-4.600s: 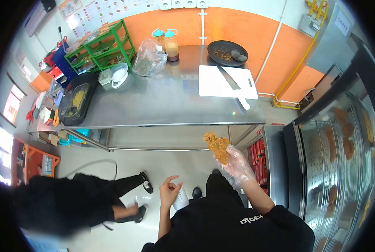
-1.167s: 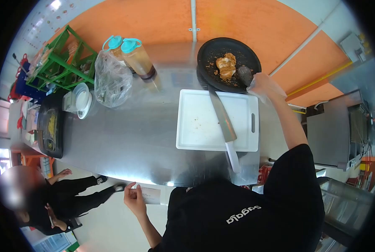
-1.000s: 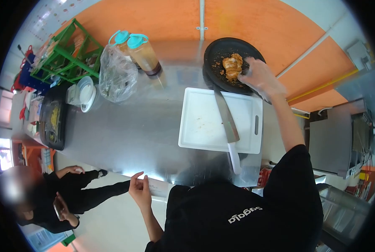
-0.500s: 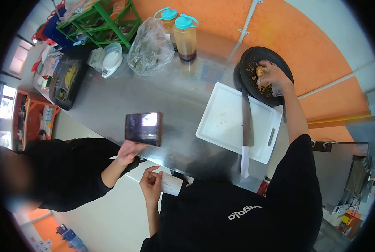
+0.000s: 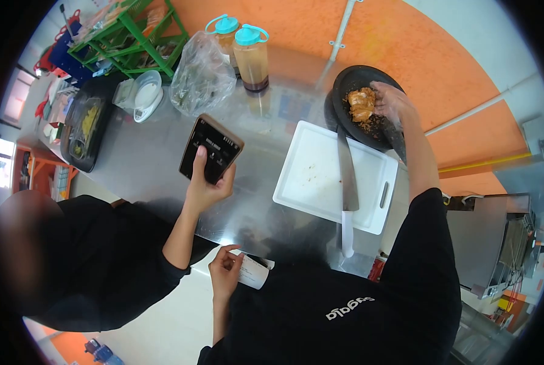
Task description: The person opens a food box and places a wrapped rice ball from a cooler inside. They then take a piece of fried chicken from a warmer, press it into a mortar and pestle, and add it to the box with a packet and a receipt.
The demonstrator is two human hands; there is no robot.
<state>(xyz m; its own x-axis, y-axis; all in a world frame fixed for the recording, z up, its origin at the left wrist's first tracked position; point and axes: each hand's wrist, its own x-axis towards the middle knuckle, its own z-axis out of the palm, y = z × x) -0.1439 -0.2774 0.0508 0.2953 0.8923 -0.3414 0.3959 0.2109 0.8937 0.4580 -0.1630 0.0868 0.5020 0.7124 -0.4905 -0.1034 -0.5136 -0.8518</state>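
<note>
My left hand [image 5: 224, 277] pinches a small white paper slip [image 5: 252, 273] with printed lines, like a receipt, near the table's front edge. My right hand [image 5: 395, 103], in what looks like a clear plastic glove, reaches into a dark round bowl [image 5: 358, 74] resembling a stone mortar. Its fingers are extended beside a browned, crumbly food piece [image 5: 361, 103], touching or almost touching its right side. Loose crumbs lie around that piece. Just in front, a white cutting board [image 5: 308, 182] carries a large knife [image 5: 348, 176] with a white handle, which overhangs the board's near edge.
At left, another person's hand [image 5: 208, 191] holds a phone [image 5: 211, 149] over the steel table [image 5: 254, 216]. Along the back stand two turquoise-capped bottles [image 5: 251, 61], a plastic bag [image 5: 202, 79], a small scale [image 5: 147, 100] and a green rack [image 5: 141, 39]. A lidded tray [image 5: 86, 131] sits far left.
My right hand has shifted off the top of the food to its right side, exposing the piece. The other person's phone has risen and turned. My left hand keeps the slip.
</note>
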